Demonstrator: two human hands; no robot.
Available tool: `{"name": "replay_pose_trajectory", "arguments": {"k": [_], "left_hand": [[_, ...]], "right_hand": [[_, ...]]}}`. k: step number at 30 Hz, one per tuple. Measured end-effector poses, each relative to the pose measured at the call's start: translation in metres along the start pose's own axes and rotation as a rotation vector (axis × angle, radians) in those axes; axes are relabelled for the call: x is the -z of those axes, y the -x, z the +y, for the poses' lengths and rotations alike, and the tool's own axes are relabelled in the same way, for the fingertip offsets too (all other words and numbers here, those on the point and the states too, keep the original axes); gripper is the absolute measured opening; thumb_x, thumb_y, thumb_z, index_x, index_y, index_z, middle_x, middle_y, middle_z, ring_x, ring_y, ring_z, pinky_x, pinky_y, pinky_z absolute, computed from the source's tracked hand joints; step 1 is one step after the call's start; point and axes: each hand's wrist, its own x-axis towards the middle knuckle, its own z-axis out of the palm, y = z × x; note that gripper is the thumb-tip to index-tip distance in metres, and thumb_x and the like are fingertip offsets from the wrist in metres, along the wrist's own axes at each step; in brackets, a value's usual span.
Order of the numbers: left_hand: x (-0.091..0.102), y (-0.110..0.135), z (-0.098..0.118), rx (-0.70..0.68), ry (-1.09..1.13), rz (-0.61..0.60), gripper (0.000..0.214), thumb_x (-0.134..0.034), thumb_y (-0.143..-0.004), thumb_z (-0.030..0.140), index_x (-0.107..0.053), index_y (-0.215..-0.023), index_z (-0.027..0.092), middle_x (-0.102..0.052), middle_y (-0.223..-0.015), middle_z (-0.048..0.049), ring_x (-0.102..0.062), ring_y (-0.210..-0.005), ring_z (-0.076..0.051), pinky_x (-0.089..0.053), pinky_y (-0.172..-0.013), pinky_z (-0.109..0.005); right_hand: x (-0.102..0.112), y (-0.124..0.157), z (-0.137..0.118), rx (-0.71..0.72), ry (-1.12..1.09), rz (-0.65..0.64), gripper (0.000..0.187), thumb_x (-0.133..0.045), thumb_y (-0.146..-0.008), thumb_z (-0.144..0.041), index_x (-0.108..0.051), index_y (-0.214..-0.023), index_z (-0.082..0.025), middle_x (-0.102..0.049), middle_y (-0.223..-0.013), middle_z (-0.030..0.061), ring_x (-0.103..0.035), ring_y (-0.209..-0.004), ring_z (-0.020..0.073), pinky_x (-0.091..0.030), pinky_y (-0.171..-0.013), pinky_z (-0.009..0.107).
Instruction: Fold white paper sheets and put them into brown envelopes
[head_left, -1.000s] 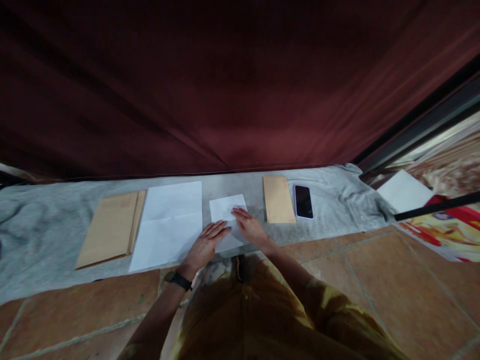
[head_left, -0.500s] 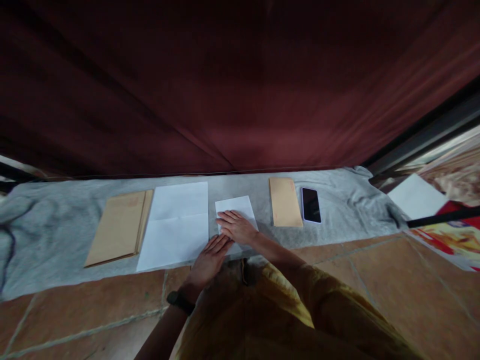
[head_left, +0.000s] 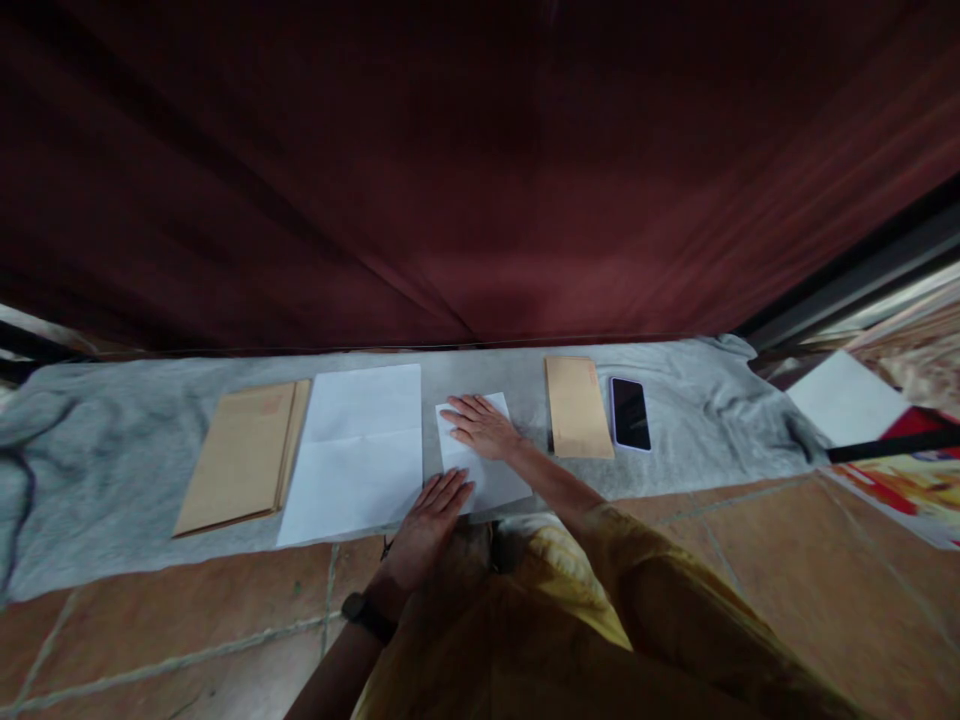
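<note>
A folded white sheet of paper (head_left: pixel 495 488) lies in front of me on a grey cloth. My right hand (head_left: pixel 482 426) rests flat on its upper part, fingers stretched toward the left. Over the paper's lower left edge lies my left hand (head_left: pixel 435 510), palm down with fingers out straight. Neither hand grasps anything. Left of the folded sheet, a larger white sheet (head_left: pixel 360 450) with a crease across its middle lies flat. Brown envelopes (head_left: pixel 244 455) are stacked farther left. To the right sits a smaller stack of brown envelopes (head_left: pixel 577 408).
Beside the right-hand envelopes lies a phone (head_left: pixel 631 413) with a dark screen. The grey cloth (head_left: pixel 690 430) covers the narrow surface, and a dark red curtain (head_left: pixel 480 200) hangs behind it. At far right are a white sheet (head_left: pixel 851 398) and a colourful printed packet (head_left: pixel 915 480).
My right hand has slid up along the folded paper, away from my left hand, uncovering its lower part. The view has shifted slightly.
</note>
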Motion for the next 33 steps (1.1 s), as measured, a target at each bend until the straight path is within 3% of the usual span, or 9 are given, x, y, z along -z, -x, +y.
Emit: {"name": "replay_pose_trajectory", "arguments": {"k": [6, 11, 17, 22, 27, 33], "left_hand": [[-0.004, 0.001, -0.001, -0.001, 0.017, 0.016, 0.067, -0.042, -0.088, 0.003, -0.043, -0.152, 0.022, -0.043, -0.16, -0.0101, -0.033, -0.151, -0.022, -0.033, -0.123, -0.049], [-0.01, 0.0, -0.001, 0.03, -0.024, 0.031, 0.063, -0.04, -0.09, 0.004, -0.045, -0.15, 0.02, -0.049, -0.156, -0.0097, -0.039, -0.148, -0.023, -0.036, -0.122, -0.047], [-0.008, -0.005, 0.015, 0.098, -0.007, 0.122, 0.066, -0.04, -0.091, 0.006, -0.037, -0.155, 0.02, -0.051, -0.153, -0.012, -0.046, -0.144, -0.025, -0.041, -0.119, -0.047], [-0.004, -0.019, 0.034, 0.138, 0.009, 0.112, 0.059, -0.041, -0.091, 0.006, -0.049, -0.147, 0.02, -0.056, -0.149, -0.0119, -0.05, -0.141, -0.026, -0.045, -0.115, -0.046], [-0.004, -0.024, 0.028, 0.179, 0.091, 0.114, 0.048, -0.04, -0.095, 0.01, -0.058, -0.138, 0.021, -0.06, -0.145, -0.0106, -0.053, -0.137, -0.025, -0.049, -0.113, -0.047], [0.005, -0.003, 0.012, 0.119, 0.236, 0.097, 0.044, -0.04, -0.099, 0.015, -0.059, -0.137, 0.023, -0.06, -0.146, -0.0078, -0.052, -0.138, -0.02, -0.05, -0.113, -0.045]], "right_hand": [[0.005, -0.004, 0.009, -0.086, -0.068, 0.052, 0.042, -0.056, -0.1, -0.029, -0.057, -0.142, -0.026, -0.046, -0.158, 0.0058, -0.037, -0.148, 0.0266, -0.023, -0.125, 0.051], [0.009, 0.005, 0.01, -0.237, -0.135, 0.136, 0.044, -0.052, -0.099, -0.022, -0.056, -0.142, -0.018, -0.047, -0.156, 0.012, -0.035, -0.149, 0.0271, -0.025, -0.124, 0.052], [0.013, 0.064, -0.002, -0.451, -0.284, 0.354, 0.054, -0.05, -0.092, -0.015, -0.052, -0.146, -0.014, -0.048, -0.153, 0.0169, -0.037, -0.146, 0.0293, -0.032, -0.122, 0.053], [0.01, 0.121, -0.026, -0.573, -0.331, 0.466, 0.051, -0.051, -0.092, -0.019, -0.055, -0.143, -0.023, -0.054, -0.147, 0.0129, -0.045, -0.14, 0.0283, -0.037, -0.119, 0.052], [0.014, 0.149, -0.049, -0.477, -0.421, 0.389, 0.049, -0.055, -0.096, -0.027, -0.054, -0.145, -0.023, -0.052, -0.15, 0.0142, -0.043, -0.143, 0.03, -0.034, -0.12, 0.055], [0.03, 0.167, -0.049, -0.415, -0.496, 0.273, 0.054, -0.063, -0.094, -0.039, -0.053, -0.145, -0.024, -0.057, -0.146, 0.0119, -0.047, -0.141, 0.0285, -0.036, -0.119, 0.052]]}}
